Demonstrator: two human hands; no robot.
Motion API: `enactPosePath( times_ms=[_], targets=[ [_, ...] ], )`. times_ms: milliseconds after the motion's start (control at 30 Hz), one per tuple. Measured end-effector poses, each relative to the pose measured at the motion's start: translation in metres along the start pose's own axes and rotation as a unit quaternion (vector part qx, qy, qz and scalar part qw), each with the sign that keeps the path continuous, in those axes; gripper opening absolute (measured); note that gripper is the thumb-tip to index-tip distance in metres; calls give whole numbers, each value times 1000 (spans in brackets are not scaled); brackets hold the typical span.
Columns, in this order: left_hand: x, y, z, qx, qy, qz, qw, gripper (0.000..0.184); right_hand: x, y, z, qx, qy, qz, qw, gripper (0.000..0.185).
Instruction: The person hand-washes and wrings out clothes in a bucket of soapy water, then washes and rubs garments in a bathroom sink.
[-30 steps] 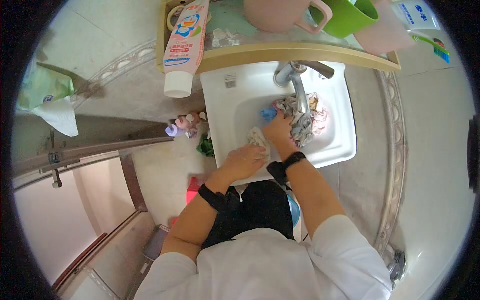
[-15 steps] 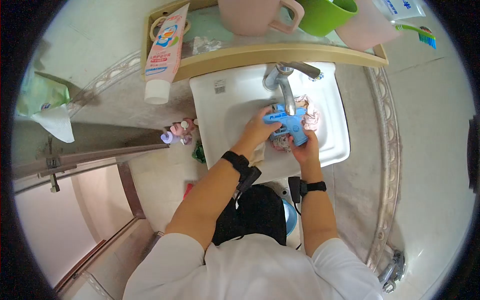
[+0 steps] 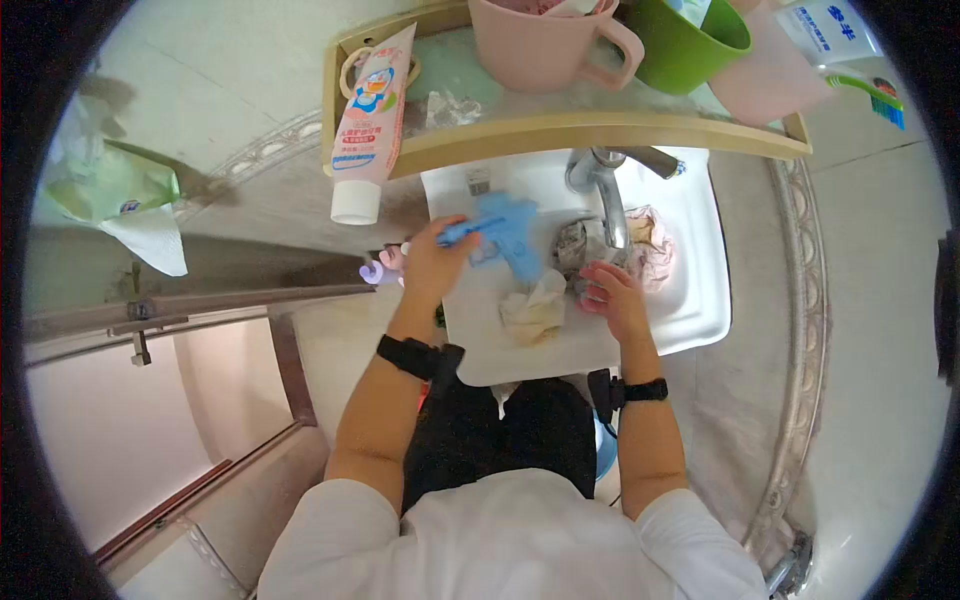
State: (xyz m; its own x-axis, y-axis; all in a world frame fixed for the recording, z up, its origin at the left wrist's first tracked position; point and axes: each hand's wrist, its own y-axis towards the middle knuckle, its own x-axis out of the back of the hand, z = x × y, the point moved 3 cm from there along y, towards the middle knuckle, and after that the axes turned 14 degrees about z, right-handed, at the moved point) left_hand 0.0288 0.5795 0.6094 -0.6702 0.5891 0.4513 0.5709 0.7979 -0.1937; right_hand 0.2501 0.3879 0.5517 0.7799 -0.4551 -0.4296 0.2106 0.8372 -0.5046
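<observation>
My left hand (image 3: pixel 438 258) grips a blue toy gun (image 3: pixel 508 228), smeared by motion, over the left side of the white sink (image 3: pixel 480 345). In the basin, my right hand (image 3: pixel 612 298) has its fingers apart and slightly curled, beside a grey crumpled cloth (image 3: pixel 578 246); whether they touch is unclear. A pink crumpled cloth (image 3: pixel 655 255) lies to the right, partly behind the faucet (image 3: pixel 612 205). Between my hands a cream cloth (image 3: pixel 535 312) with yellowish stains rests near the front of the basin.
Above the sink, a shelf (image 3: pixel 600 133) holds a pink toothpaste tube (image 3: pixel 372 130), a pink mug (image 3: pixel 540 50), a green cup (image 3: pixel 690 50) and a toothbrush (image 3: pixel 870 92). A tissue pack (image 3: pixel 125 190) is at the left. Small bottles (image 3: pixel 385 265) stand beside the basin.
The blue toy gun has moved left, away from the faucet, in my left hand. My right hand has let go of it. The cloths beneath now show.
</observation>
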Motion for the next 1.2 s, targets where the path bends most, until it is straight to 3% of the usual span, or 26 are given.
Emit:
enactPosePath(
  times_ms=[33, 100, 200, 433, 533, 633, 700, 833, 933, 1033, 1133, 1200],
  targets=[
    [12, 5, 10, -1, 1, 1, 1000, 37, -2, 1, 0, 1, 1, 0, 1000, 35],
    [29, 17, 39, 98, -288, -16, 952, 41, -4, 4, 0, -10, -16, -14, 1000, 33],
    [44, 31, 50, 120, -201, -11, 972, 49, -1, 2, 3, -22, -10, -38, 999, 27],
    [39, 40, 70, 92, -209, -29, 973, 51, 5, 16, 8, 21, 76, -31, 996, 18],
    [41, 42, 68, 56, -229, 8, 972, 50, 2, 25, 12, 34, 124, -13, 992, 17],
    [46, 38, 59, 128, -245, 36, 960, 47, 4, 33, 13, 52, 188, -12, 981, 15],
    [49, 32, 53, 114, -414, -57, 901, 46, 7, 35, 14, 60, 241, -12, 969, 10],
    [54, 28, 49, 122, -403, -91, 903, 46, 6, 37, 14, 68, 239, 19, 969, 11],
    [51, 29, 49, 126, -363, -40, 922, 48, 4, 36, 13, 28, 193, 27, 980, 16],
    [50, 27, 44, 134, -279, -58, 949, 37, 3, 36, 12, 18, 189, 21, 982, 19],
    [48, 34, 56, 128, -308, -15, 942, 49, 2, 36, 12, 16, 192, 19, 981, 20],
    [46, 36, 64, 124, -319, -11, 940, 48, 0, 36, 13, 11, 195, 32, 980, 22]
  ],
)
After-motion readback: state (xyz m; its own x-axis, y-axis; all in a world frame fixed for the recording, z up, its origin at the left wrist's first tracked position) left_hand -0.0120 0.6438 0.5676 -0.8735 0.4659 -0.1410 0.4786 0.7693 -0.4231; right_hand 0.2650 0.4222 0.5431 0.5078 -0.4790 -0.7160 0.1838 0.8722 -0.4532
